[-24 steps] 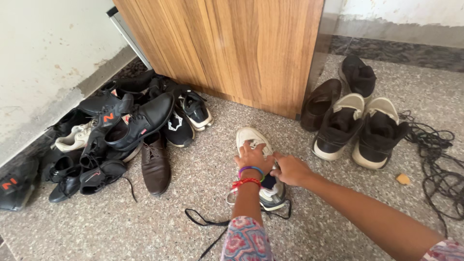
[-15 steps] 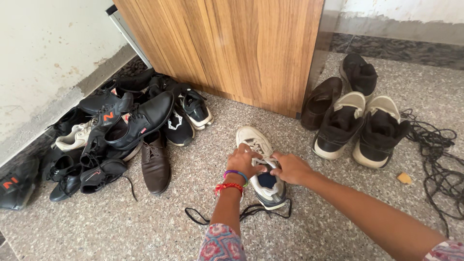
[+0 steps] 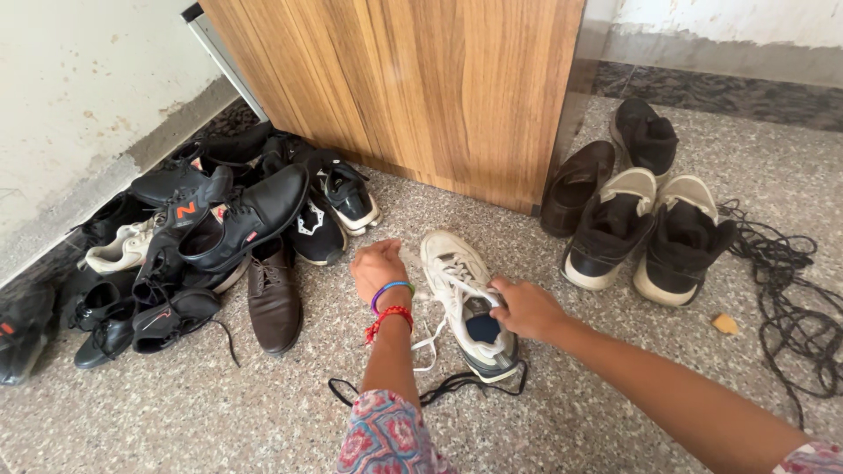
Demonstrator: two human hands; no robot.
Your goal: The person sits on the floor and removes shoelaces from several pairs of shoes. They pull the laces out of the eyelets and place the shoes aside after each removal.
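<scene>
Your left hand (image 3: 379, 269): hovers just left of the white sneaker, fingers curled loosely inward; it seems to draw on a white lace (image 3: 428, 338), but you cannot tell whether the fingers actually pinch it.
Your left wrist: carries a purple band and a red thread band (image 3: 389, 313), above a patterned pink sleeve (image 3: 386, 436).
Your right hand (image 3: 524, 308): rests on the right side of the sneaker's collar, fingers bent and closed on the rim beside the tongue.
White sneaker (image 3: 461, 294): lies on the speckled floor (image 3: 263, 404) in front of the wooden panel, toe pointing toward the panel, heel toward you, dark blue lining showing at the opening.
Black lace (image 3: 413, 397): trails loose across the floor at the sneaker's heel, touching it.
Wooden panel (image 3: 413, 88): stands upright behind the sneaker, near its toe but apart from it.
Shoe pile (image 3: 211, 237): mostly black shoes, one brown, one whitish, heaped left of your left hand against the wall.
Pair of black high-tops with cream soles (image 3: 650, 233): side by side, right of the sneaker, well apart from it.
Brown shoe (image 3: 575, 186): just left of that pair, by the panel's edge.
Black cord (image 3: 786, 298): tangled at the far right.
</scene>
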